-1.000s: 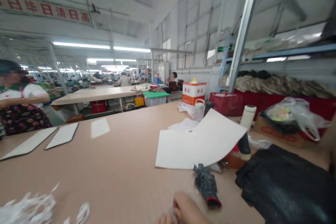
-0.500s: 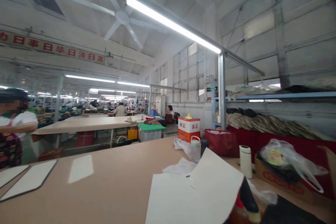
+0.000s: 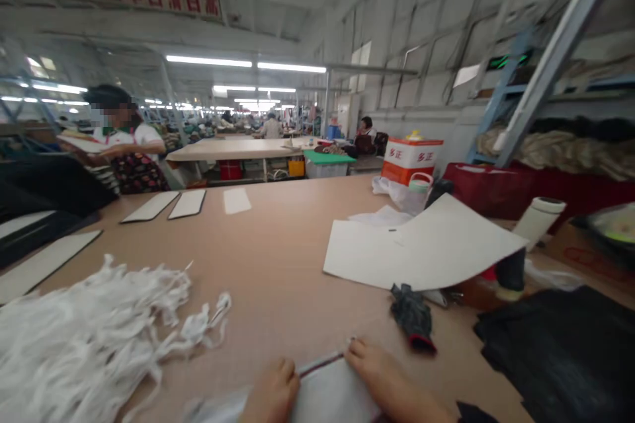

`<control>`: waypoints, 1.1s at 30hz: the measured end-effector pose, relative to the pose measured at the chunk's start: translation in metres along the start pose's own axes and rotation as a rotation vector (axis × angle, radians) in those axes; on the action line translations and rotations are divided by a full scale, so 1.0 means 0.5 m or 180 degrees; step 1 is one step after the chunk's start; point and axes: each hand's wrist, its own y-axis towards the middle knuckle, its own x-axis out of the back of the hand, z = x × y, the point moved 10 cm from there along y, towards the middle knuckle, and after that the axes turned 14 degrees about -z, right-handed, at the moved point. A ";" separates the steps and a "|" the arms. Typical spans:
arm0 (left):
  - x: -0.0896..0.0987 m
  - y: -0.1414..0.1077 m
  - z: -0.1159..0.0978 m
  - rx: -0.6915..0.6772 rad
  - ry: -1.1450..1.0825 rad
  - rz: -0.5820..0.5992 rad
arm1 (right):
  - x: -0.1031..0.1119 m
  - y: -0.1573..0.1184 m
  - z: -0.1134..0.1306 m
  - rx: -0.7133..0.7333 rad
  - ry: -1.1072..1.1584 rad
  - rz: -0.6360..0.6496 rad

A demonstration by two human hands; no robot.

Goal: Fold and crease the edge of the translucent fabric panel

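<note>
At the near edge of the tan surface (image 3: pixel 278 244), a white panel (image 3: pixel 335 393) with a thin dark edge strip lies under both hands.

Left hand (image 3: pixel 272 391): curled, resting on the panel's left side; any pinch cannot be told.
Right hand (image 3: pixel 391 377): fingers spread, tips on the panel's far edge.

Nearby, left: a heap of white cords (image 3: pixel 84 337), just beside the left hand.
Just beyond the right hand: a crumpled black glove (image 3: pixel 413 317) with a red cuff.
Right: a pile of black fabric (image 3: pixel 560 350).
Farther right: a curling white sheet (image 3: pixel 421 244), partly raised, and a white thermos (image 3: pixel 538 221).
Far: three pale panels (image 3: pixel 187 203) in a row, and a red-and-white carton (image 3: pixel 411 160).
Far left: a co-worker (image 3: pixel 131 145) carrying a pale stack (image 3: pixel 79 142), well apart from the hands.
</note>
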 end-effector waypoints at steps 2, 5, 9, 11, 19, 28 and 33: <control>0.024 -0.043 0.024 0.0063 0.0057 0.0075 | -0.013 -0.007 -0.002 0.0007 0.0033 0.0115; 0.053 -0.065 0.065 0.0307 -0.0084 0.0132 | -0.016 0.000 -0.007 0.0033 -0.0097 0.0288; 0.061 -0.066 0.097 0.0628 -0.0363 0.0053 | -0.031 0.037 0.009 -0.0074 -0.0478 0.0439; 0.061 -0.063 0.100 0.0725 -0.0515 0.0025 | -0.046 0.062 0.048 -0.0040 -0.0392 0.0383; 0.069 -0.060 0.104 0.0940 -0.0782 0.0048 | -0.109 0.096 0.110 0.0044 -0.0120 0.0023; 0.056 -0.043 0.088 0.0762 -0.0693 -0.0004 | -0.092 0.086 0.107 0.0140 -0.0071 0.0050; 0.043 -0.038 0.071 0.0524 -0.0331 -0.0135 | -0.115 0.100 0.170 0.0463 0.0038 -0.0228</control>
